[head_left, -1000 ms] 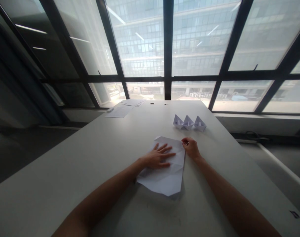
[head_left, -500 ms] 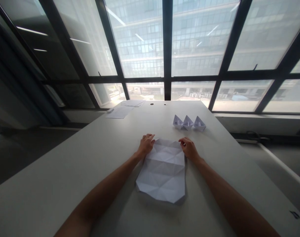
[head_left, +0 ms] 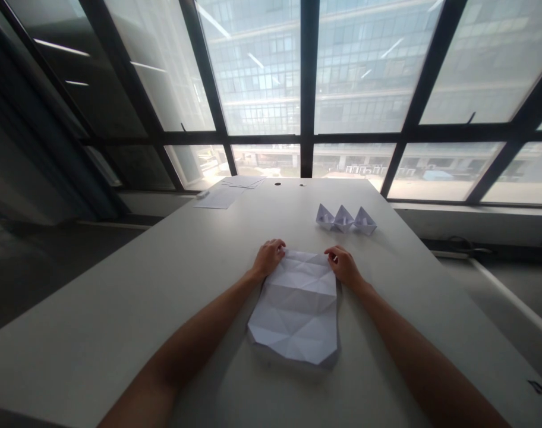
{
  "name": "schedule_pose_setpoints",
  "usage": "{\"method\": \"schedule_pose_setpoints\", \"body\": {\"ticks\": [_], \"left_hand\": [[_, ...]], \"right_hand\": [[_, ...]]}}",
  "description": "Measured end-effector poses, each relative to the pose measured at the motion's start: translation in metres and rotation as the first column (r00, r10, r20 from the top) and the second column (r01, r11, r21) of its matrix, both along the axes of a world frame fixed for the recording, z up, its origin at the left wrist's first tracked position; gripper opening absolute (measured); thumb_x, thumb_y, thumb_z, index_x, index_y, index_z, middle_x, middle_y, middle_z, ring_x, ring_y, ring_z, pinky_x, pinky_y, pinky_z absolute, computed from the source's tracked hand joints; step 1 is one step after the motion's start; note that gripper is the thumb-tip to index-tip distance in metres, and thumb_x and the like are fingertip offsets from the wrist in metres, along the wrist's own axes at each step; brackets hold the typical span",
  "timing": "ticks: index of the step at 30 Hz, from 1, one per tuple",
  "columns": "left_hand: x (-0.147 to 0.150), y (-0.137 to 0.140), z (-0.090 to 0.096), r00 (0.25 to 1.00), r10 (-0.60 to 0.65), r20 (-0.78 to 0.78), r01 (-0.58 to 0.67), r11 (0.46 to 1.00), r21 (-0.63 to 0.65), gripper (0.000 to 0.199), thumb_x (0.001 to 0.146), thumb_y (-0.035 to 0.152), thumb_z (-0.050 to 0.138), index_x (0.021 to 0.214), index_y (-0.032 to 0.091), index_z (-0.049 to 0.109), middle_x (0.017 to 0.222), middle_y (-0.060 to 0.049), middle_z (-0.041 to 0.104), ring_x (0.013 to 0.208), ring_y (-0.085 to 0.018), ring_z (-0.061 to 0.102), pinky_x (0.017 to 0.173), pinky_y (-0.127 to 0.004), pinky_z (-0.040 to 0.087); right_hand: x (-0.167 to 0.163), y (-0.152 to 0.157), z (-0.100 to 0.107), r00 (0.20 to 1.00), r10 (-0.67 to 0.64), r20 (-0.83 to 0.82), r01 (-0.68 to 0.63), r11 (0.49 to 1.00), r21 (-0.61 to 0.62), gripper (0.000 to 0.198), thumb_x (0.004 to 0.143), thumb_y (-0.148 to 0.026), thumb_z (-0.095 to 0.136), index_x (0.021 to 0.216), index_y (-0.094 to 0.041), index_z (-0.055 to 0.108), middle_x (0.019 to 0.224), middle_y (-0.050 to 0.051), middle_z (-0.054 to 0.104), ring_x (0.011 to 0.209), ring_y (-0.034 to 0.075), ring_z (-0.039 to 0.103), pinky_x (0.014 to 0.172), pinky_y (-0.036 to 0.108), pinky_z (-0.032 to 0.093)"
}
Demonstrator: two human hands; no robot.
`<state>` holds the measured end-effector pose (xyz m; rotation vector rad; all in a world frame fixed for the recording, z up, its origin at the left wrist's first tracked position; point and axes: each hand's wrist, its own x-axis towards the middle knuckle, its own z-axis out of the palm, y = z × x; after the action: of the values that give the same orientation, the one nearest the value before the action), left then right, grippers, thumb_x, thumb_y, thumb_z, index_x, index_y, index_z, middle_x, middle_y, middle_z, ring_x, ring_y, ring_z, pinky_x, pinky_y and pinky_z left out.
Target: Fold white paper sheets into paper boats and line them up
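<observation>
On the grey table [head_left: 164,285], my left hand [head_left: 267,259] and right hand [head_left: 343,266] pinch the creased paper sheet's [head_left: 298,309] far corners; I keep them level.

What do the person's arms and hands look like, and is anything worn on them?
Both forearms are bare up to the picture's edge: no sleeves, watch, bracelet or gloves show. The left hand and the right hand are bare too. Whether the fingers carry rings is too small to tell.
</observation>
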<state>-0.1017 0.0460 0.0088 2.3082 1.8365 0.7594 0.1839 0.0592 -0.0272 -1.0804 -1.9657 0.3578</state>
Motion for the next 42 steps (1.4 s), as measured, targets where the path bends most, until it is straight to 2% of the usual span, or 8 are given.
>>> {"method": "schedule_pose_setpoints", "body": {"ticks": [5, 12, 19, 23, 26, 34, 38, 42], "left_hand": [[0.017, -0.020, 0.019, 0.998, -0.029, -0.051, 0.034, 0.993, 0.110, 0.032, 0.094, 0.023, 0.049, 0.123, 0.024, 0.060, 0.129, -0.008, 0.057, 0.121, -0.026, 0.052, 0.107, -0.043, 0.039], [0.047, -0.059, 0.001, 0.924, -0.326, -0.199, 0.266, 0.923, -0.276, 0.063, 0.093, 0.066, 0.039, 0.150, 0.039, 0.033, 0.159, -0.008, 0.026, 0.145, -0.042, 0.019, 0.110, -0.070, 0.017], [0.024, -0.033, -0.015, 0.974, -0.050, -0.220, -0.003, 0.972, -0.235, 0.063, 0.095, 0.065, 0.030, 0.151, 0.036, 0.032, 0.162, -0.008, 0.020, 0.147, -0.044, 0.007, 0.108, -0.074, 0.004], [0.009, -0.019, -0.014, 0.975, 0.058, -0.215, -0.106, 0.970, -0.220, 0.064, 0.095, 0.066, 0.029, 0.150, 0.036, 0.033, 0.161, -0.008, 0.023, 0.147, -0.043, 0.009, 0.109, -0.073, 0.004], [0.002, -0.014, -0.014, 0.966, 0.095, -0.239, -0.148, 0.966, -0.213, 0.063, 0.095, 0.065, 0.027, 0.151, 0.035, 0.032, 0.162, -0.007, 0.022, 0.147, -0.042, 0.010, 0.110, -0.072, 0.005], [-0.001, -0.010, -0.013, 0.930, 0.232, -0.284, -0.294, 0.934, -0.200, 0.064, 0.096, 0.065, 0.021, 0.152, 0.036, 0.030, 0.163, -0.005, 0.019, 0.148, -0.041, 0.010, 0.111, -0.071, 0.007], [-0.001, -0.009, -0.012, 0.922, 0.264, -0.284, -0.330, 0.919, -0.215, 0.064, 0.096, 0.064, 0.021, 0.152, 0.034, 0.031, 0.162, -0.006, 0.020, 0.147, -0.041, 0.010, 0.111, -0.071, 0.007], [0.001, -0.011, -0.011, 0.914, 0.292, -0.282, -0.357, 0.909, -0.214, 0.064, 0.095, 0.063, 0.022, 0.151, 0.033, 0.032, 0.162, -0.007, 0.021, 0.147, -0.043, 0.011, 0.110, -0.072, 0.008]], "right_hand": [[0.000, 0.000, 0.002, 0.990, -0.090, 0.113, 0.086, 0.995, 0.039, 0.023, 0.079, -0.010, 0.054, 0.095, -0.020, 0.068, 0.097, 0.007, 0.062, 0.096, 0.022, 0.058, 0.089, 0.034, 0.048], [-0.006, -0.013, 0.018, 0.984, -0.168, 0.055, 0.158, 0.975, 0.154, 0.021, 0.085, -0.014, 0.051, 0.096, -0.020, 0.068, 0.096, 0.009, 0.063, 0.099, 0.025, 0.056, 0.091, 0.037, 0.046], [-0.019, -0.028, 0.020, 0.933, -0.354, 0.066, 0.359, 0.927, -0.104, 0.020, 0.089, -0.025, 0.050, 0.099, -0.021, 0.066, 0.081, 0.006, 0.069, 0.073, 0.021, 0.063, 0.066, 0.030, 0.044], [-0.027, -0.033, 0.021, 0.995, -0.096, -0.017, 0.086, 0.948, -0.308, 0.025, 0.089, -0.034, 0.054, 0.107, -0.020, 0.065, 0.064, 0.001, 0.068, 0.061, 0.018, 0.063, 0.060, 0.026, 0.043], [-0.034, -0.038, 0.026, 0.979, 0.097, -0.178, -0.168, 0.878, -0.448, 0.030, 0.088, -0.036, 0.057, 0.110, -0.017, 0.063, 0.062, 0.000, 0.068, 0.054, 0.015, 0.061, 0.054, 0.024, 0.044], [-0.042, -0.062, 0.054, 0.971, -0.012, -0.240, -0.183, 0.610, -0.771, 0.025, 0.084, -0.024, 0.062, 0.107, -0.014, 0.060, 0.054, -0.003, 0.061, 0.046, 0.011, 0.056, 0.041, 0.018, 0.036], [-0.039, -0.066, 0.058, 0.972, 0.006, -0.234, -0.181, 0.652, -0.736, 0.026, 0.081, -0.014, 0.061, 0.106, -0.014, 0.058, 0.061, -0.003, 0.060, 0.050, 0.011, 0.055, 0.046, 0.019, 0.036], [-0.039, -0.070, 0.050, 0.974, 0.057, 0.219, 0.070, 0.844, -0.532, 0.025, 0.080, -0.015, 0.064, 0.104, -0.018, 0.060, 0.075, 0.003, 0.067, 0.070, 0.018, 0.064, 0.061, 0.026, 0.043]]}}
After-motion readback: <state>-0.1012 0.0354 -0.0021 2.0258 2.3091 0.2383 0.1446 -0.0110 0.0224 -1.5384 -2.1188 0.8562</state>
